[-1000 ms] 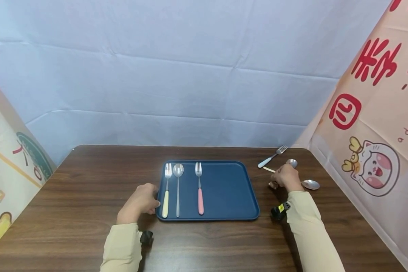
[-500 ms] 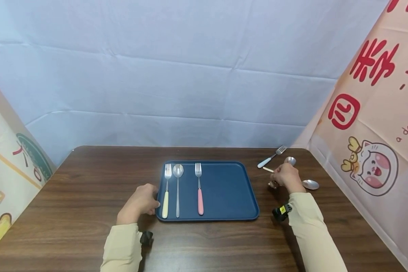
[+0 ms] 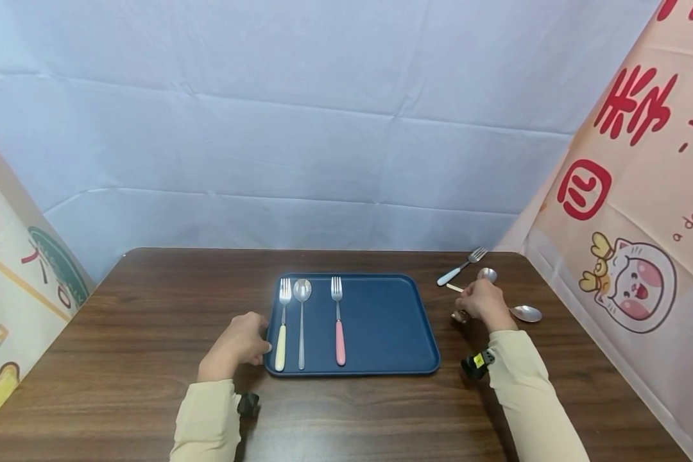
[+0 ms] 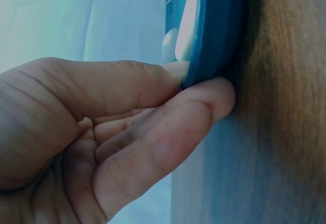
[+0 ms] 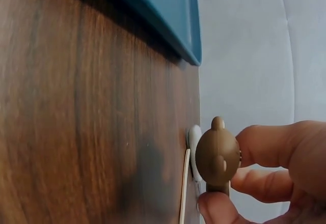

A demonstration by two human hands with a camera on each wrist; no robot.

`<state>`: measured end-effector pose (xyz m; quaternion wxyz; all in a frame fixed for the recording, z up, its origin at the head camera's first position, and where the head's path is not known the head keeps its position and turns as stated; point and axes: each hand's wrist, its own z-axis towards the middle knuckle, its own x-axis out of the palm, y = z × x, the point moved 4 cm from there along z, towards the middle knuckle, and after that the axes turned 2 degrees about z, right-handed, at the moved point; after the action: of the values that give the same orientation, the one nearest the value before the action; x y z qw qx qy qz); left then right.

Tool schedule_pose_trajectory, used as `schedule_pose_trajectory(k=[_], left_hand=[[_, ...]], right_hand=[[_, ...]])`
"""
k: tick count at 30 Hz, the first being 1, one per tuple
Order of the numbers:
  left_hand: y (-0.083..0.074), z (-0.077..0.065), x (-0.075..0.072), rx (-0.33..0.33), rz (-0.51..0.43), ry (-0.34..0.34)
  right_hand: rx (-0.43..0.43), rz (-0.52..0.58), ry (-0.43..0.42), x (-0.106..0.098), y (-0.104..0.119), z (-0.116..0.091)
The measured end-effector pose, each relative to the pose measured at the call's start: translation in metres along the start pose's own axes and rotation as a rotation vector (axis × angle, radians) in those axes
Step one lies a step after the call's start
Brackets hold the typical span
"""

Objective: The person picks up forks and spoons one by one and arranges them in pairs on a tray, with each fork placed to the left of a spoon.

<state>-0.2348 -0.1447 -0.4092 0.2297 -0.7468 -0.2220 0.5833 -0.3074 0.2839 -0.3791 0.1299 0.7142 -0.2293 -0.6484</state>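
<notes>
My left hand [image 3: 239, 340] pinches the left rim of the blue tray [image 3: 387, 324], thumb on top and fingers under the edge. On the tray lie a cream-handled fork [image 3: 282, 327], a silver long-handled spoon [image 3: 302, 321] and a pink-handled fork [image 3: 339, 324]. To the tray's right, my right hand [image 3: 485, 305] pinches a spoon [image 3: 487, 274] whose brown handle end [image 5: 217, 155] is shaped like an animal's head. The hand hides the middle of that spoon. Beneath the hand appears a thin cream handle [image 3: 455, 288], seemingly belonging to the spoon with its bowl [image 3: 527, 313] at right.
A fork with a pale blue handle [image 3: 450, 276] lies on the brown table [image 3: 346, 417] behind the right hand. White cloth [image 3: 323, 128] hangs along the back edge. A printed cloth [image 3: 629, 212] hangs at the right side.
My right hand has shifted slightly left, and the brown-ended spoon has moved left with it. The left hand and the tray stay in place.
</notes>
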Motion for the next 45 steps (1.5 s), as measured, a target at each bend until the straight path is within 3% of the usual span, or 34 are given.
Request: schedule_pose_trajectory(k=[7,24,38,45], left_hand=[[0.0,0.0,0.0,0.009,-0.016,-0.008],[-0.001,0.001,0.0,0.002,-0.012,-0.005],[0.0,-0.001,-0.001,0.007,0.008,-0.006],[0.0,0.0,0.0,0.002,-0.002,-0.001]], right_hand=[[-0.069,-0.002,-0.002,0.004,0.01,-0.003],[-0.141,0.005,0.05,0.018,0.04,-0.014],[-0.169,0.119,0.127,0.035,0.066,-0.024],[-0.215,0.078,0.098,0.041,0.076,-0.03]])
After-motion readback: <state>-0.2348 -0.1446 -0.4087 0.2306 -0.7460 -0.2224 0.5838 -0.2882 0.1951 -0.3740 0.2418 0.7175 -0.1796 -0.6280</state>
